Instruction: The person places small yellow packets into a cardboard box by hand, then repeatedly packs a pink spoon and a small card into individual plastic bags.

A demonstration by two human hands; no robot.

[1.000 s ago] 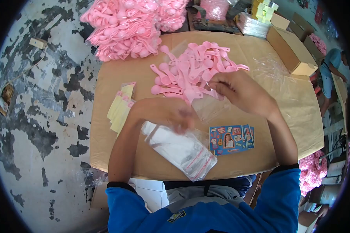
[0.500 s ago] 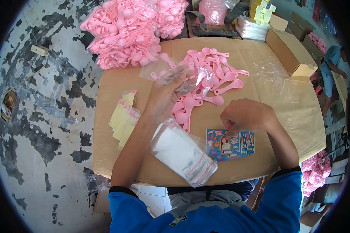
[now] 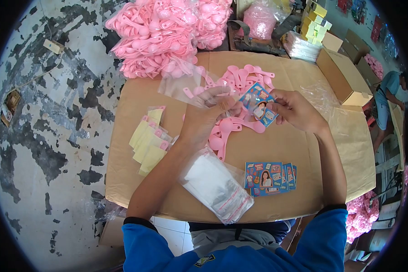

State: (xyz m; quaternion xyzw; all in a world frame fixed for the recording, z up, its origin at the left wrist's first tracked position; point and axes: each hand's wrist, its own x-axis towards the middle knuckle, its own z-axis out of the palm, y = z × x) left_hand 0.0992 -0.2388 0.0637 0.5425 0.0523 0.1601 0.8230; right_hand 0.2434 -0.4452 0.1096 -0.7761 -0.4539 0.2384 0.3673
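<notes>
Floor (image 3: 54, 149) with dark, flaking patches is filling the left of my feed, and beside it the brown-topped table (image 3: 358, 149) is taking up the middle. Yellow packets (image 3: 145, 149) are lying overlapped near the table's left side. Beyond them, at the far edge, clear sacks (image 3: 154, 36) full of pink pieces are bulging against each other. Moving right, I am seeing a thin clear bag (image 3: 180, 86) spreading leftward from the left hand (image 3: 206, 115), whose thumb and fingers are closing on it with hardly any gap. Below that hand, flat bags (image 3: 217, 188) are lying aslant in a stack, reaching to the near edge. Pink spoons (image 3: 225, 128) are lying loose on the table, beneath and beyond both hands. Above them the card (image 3: 258, 106) is tilting in the air, its left side just beside the left fingertips; my camera is not showing clearly whether it is touching the bag, so I cannot tell. The right hand (image 3: 299, 111) is pinching the card's right side, thumb and fingers closed down to its thickness. Nearer me, more cards (image 3: 264, 178) are lying fanned and flat, right beside the stack. Farther right, crumpled wrap (image 3: 319, 95) is resting near a carton (image 3: 344, 77), and past the table a person (image 3: 389, 86) in pale blue is showing.
</notes>
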